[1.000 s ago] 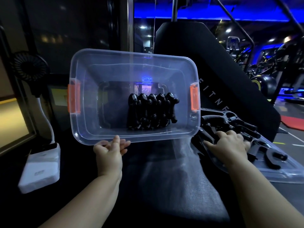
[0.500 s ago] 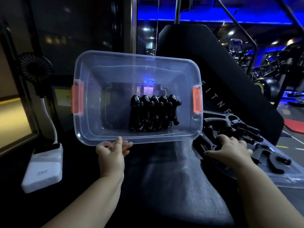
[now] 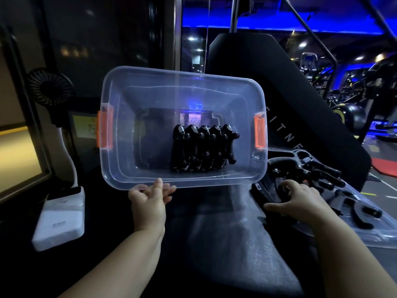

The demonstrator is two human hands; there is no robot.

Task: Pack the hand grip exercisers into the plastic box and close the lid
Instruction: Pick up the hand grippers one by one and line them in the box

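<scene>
A clear plastic box (image 3: pixel 120 171) with orange latches (image 3: pixel 259 132) sits tilted toward me on a dark padded surface. A row of several black hand grip exercisers (image 3: pixel 204 151) stands packed inside its right half. My left hand (image 3: pixel 150 201) holds the box's near rim, fingers curled under the edge. To the right, a pile of loose black hand grippers (image 3: pixel 305 168) lies on the clear lid (image 3: pixel 378 235). My right hand (image 3: pixel 298 198) lies on that pile, fingers curled over one gripper.
A white power bank (image 3: pixel 60 220) lies at the left with a small black fan (image 3: pixel 50 87) above it. A black padded gym backrest (image 3: pixel 279 87) rises behind the box. Gym machines stand in blue light at the far right.
My right hand has slid a little toward me over the gripper pile. The left hand stays on the box rim and the box holds its place.
</scene>
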